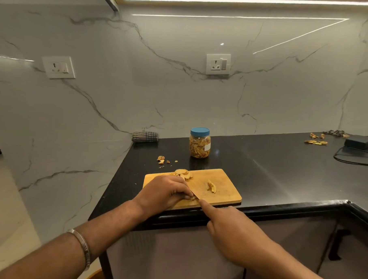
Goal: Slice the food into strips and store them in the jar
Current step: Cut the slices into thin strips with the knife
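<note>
A wooden cutting board (223,181) lies at the front edge of the black counter. My left hand (166,191) rests on the board with fingers curled, pinching a small piece of food under its fingertips. My right hand (234,232) grips a knife (195,194), index finger stretched along the blade's back; the blade meets the piece beside my left fingertips. A pile of pale slices (183,173) lies at the board's far edge, and a few cut strips (211,186) lie in its middle. Behind the board stands a clear jar (199,143) with a blue lid on, filled with strips.
Peel scraps (162,159) lie on the counter (272,164) left of the jar. A folded checked cloth (145,136) sits in the back corner. At far right are more scraps (315,142), a black box (359,141) and its cable (353,159).
</note>
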